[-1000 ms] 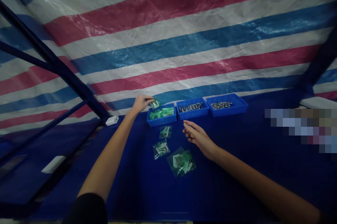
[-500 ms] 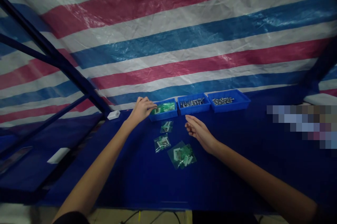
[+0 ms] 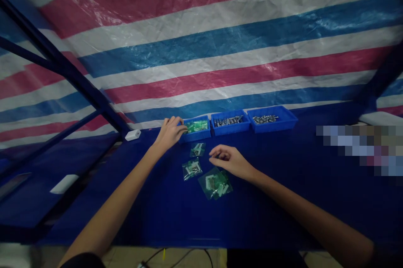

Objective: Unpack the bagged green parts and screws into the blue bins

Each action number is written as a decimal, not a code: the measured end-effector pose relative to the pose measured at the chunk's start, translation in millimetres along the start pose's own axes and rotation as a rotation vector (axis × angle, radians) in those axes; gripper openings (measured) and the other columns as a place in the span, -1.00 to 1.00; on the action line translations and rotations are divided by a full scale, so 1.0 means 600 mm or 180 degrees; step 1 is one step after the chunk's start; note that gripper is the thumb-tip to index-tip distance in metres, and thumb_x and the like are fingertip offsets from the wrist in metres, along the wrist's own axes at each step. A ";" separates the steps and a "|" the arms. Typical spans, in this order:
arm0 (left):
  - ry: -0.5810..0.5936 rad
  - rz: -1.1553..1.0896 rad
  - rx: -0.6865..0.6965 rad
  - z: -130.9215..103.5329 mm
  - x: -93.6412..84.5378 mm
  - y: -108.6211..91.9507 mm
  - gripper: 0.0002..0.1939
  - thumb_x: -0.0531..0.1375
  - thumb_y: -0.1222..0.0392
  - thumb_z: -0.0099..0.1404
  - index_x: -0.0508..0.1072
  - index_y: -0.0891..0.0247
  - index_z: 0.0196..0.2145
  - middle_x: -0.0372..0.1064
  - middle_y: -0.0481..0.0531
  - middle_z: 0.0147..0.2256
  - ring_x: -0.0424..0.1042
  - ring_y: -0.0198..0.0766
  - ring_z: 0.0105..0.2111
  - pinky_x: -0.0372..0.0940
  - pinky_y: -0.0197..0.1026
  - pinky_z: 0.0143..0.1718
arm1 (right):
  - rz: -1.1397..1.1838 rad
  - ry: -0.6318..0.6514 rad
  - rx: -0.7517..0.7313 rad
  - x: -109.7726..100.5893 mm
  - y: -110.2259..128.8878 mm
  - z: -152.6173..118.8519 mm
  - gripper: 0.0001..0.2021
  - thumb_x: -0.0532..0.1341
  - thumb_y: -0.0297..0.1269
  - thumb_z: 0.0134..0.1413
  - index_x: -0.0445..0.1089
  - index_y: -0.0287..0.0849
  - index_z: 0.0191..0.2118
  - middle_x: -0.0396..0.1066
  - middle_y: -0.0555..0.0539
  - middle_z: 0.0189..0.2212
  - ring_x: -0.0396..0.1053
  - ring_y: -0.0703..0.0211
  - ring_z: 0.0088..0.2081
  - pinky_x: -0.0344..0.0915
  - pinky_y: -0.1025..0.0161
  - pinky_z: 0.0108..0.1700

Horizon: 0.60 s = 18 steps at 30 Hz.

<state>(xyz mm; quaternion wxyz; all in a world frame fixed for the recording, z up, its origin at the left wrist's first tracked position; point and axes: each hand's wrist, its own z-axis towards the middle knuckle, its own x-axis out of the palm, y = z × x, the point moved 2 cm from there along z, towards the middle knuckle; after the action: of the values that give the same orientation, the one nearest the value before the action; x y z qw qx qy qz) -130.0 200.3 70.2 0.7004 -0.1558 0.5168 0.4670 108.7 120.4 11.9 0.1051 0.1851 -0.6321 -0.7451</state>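
L hand (image 3: pixel 170 133) was at the blue bin (image 3: pixel 197 135) of green pkts (image 3: pixel 200 125), fingers bent, grip unclear. R hand (image 3: pixel 231 161), thumb & fingertips apart, was nr the clear bag (image 3: pixel 215 184) on the table (image 3: pixel 267 205): prob. light, limp, slick; best pinched by an edge.

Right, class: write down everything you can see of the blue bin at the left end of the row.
The left-end bin is a shallow, open-topped, rectangular tray, blue and seemingly plastic. It sits upright on the dark blue table, next to the middle bin, with the striped sheet behind. Shiny green contents, apparently clear packets, lie inside. The left hand covers its left end; whether the fingers grip anything is hidden.
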 end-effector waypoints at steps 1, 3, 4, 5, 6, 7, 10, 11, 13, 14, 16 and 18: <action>-0.0013 -0.0032 -0.0087 -0.003 0.004 -0.001 -0.78 0.08 0.14 0.29 0.53 0.14 -0.34 0.36 0.09 -0.23 0.24 -0.15 -0.23 0.05 -0.08 -0.23 | -0.0343 0.0207 -0.0096 -0.001 0.001 -0.004 -0.73 0.29 -0.07 -0.13 0.45 -0.09 -0.29 0.37 -0.01 -0.35 0.27 0.28 -0.43 0.20 0.26 -0.35; 0.0013 -0.0128 -0.0250 -0.008 0.012 0.000 -0.79 0.08 0.15 0.28 0.53 0.14 -0.33 0.33 0.09 -0.21 0.24 -0.14 -0.20 0.08 -0.07 -0.20 | -0.0975 0.0693 -0.0234 -0.006 0.002 -0.012 -0.58 0.34 0.01 -0.23 0.46 -0.03 -0.18 0.34 -0.05 -0.21 0.30 0.19 -0.29 0.23 0.22 -0.25; 0.0042 -0.0187 -0.0332 -0.010 0.016 0.001 -0.79 0.08 0.16 0.28 0.53 0.14 -0.32 0.32 0.09 -0.20 0.23 -0.14 -0.19 0.08 -0.07 -0.19 | -0.1232 0.0916 -0.0279 -0.008 0.003 -0.016 -0.49 0.36 0.04 -0.29 0.44 -0.01 -0.12 0.31 -0.06 -0.15 0.29 0.13 -0.20 0.23 0.18 -0.17; 0.0084 -0.0242 -0.0412 -0.012 0.018 0.003 -0.80 0.09 0.16 0.28 0.53 0.14 -0.32 0.32 0.08 -0.19 0.23 -0.14 -0.18 0.09 -0.07 -0.19 | -0.1457 0.1089 -0.0298 -0.011 0.004 -0.020 -0.41 0.37 0.07 -0.34 0.42 0.01 -0.07 0.28 -0.07 -0.10 0.27 0.07 -0.13 0.20 0.13 -0.09; 0.0139 -0.0288 -0.0487 -0.013 0.019 0.003 -0.80 0.10 0.16 0.28 0.53 0.14 -0.32 0.31 0.08 -0.18 0.23 -0.13 -0.17 0.10 -0.07 -0.18 | -0.1657 0.1195 -0.0301 -0.014 0.006 -0.022 -0.36 0.38 0.09 -0.38 0.41 0.01 -0.05 0.26 -0.07 -0.08 0.24 0.02 -0.07 0.17 0.08 -0.03; 0.0192 -0.0321 -0.0549 -0.013 0.017 0.003 -0.81 0.10 0.15 0.27 0.53 0.14 -0.32 0.31 0.07 -0.17 0.22 -0.12 -0.16 0.10 -0.06 -0.17 | -0.1829 0.1249 -0.0302 -0.016 0.008 -0.024 -0.35 0.38 0.11 -0.40 0.40 0.01 -0.06 0.25 -0.07 -0.06 0.22 -0.01 -0.03 0.12 0.04 0.02; 0.0104 -0.0418 -0.0701 -0.012 0.000 -0.019 -0.80 0.10 0.11 0.28 0.49 0.11 -0.22 0.31 0.06 -0.11 0.21 -0.10 -0.11 0.09 -0.03 -0.12 | -0.2063 0.1182 -0.0300 -0.020 0.012 -0.022 -0.36 0.37 0.14 -0.41 0.39 -0.02 -0.10 0.29 -0.07 -0.10 0.22 -0.03 -0.03 0.13 0.05 -0.02; -0.0046 -0.0488 -0.0787 -0.012 -0.010 -0.033 -0.77 0.09 0.08 0.28 0.46 0.10 -0.15 0.30 0.06 -0.09 0.21 -0.09 -0.08 0.09 -0.01 -0.10 | -0.2086 0.1078 -0.0308 -0.021 0.012 -0.020 -0.37 0.38 0.10 -0.42 0.38 -0.04 -0.11 0.32 -0.07 -0.13 0.25 -0.01 -0.07 0.16 0.08 -0.07; -0.0406 -0.0786 -0.1020 -0.015 -0.029 -0.072 -0.67 0.11 -0.01 0.26 0.37 0.08 -0.04 0.31 0.05 -0.07 0.21 -0.09 -0.05 0.08 0.00 -0.06 | -0.2064 0.0726 -0.0324 -0.025 0.009 -0.013 -0.46 0.39 -0.01 -0.35 0.36 -0.06 -0.14 0.38 -0.04 -0.25 0.30 0.06 -0.18 0.18 0.17 -0.20; -0.0529 -0.1020 -0.1153 -0.018 -0.036 -0.094 -0.66 0.12 -0.04 0.24 0.37 0.08 -0.06 0.32 0.04 -0.08 0.23 -0.10 -0.06 0.08 0.00 -0.05 | -0.1988 0.0510 -0.0324 -0.028 0.006 -0.009 -0.54 0.37 -0.07 -0.29 0.35 -0.06 -0.17 0.39 -0.01 -0.32 0.32 0.11 -0.25 0.18 0.21 -0.26; -0.0334 -0.1649 -0.1077 -0.024 -0.041 -0.141 -0.67 0.14 -0.06 0.22 0.36 0.08 -0.09 0.38 0.00 -0.16 0.31 -0.16 -0.14 0.11 -0.02 -0.07 | -0.1637 0.0116 -0.0332 -0.034 0.000 -0.001 -0.69 0.32 -0.16 -0.17 0.35 -0.06 -0.23 0.39 0.05 -0.45 0.33 0.19 -0.39 0.15 0.27 -0.36; 0.0051 -0.2086 -0.0868 -0.032 -0.037 -0.181 -0.67 0.18 -0.07 0.18 0.38 0.09 -0.15 0.42 -0.02 -0.22 0.35 -0.18 -0.21 0.14 -0.05 -0.13 | -0.1076 -0.0158 -0.0378 -0.038 -0.004 0.005 -0.73 0.30 -0.18 -0.14 0.35 -0.07 -0.24 0.38 0.07 -0.50 0.31 0.24 -0.47 0.15 0.29 -0.42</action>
<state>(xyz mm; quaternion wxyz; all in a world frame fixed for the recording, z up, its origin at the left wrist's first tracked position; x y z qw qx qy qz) -53.4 119.7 52.8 0.7817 -0.4090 0.3778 0.2809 128.5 132.3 13.1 -0.0265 0.2637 -0.5492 -0.7925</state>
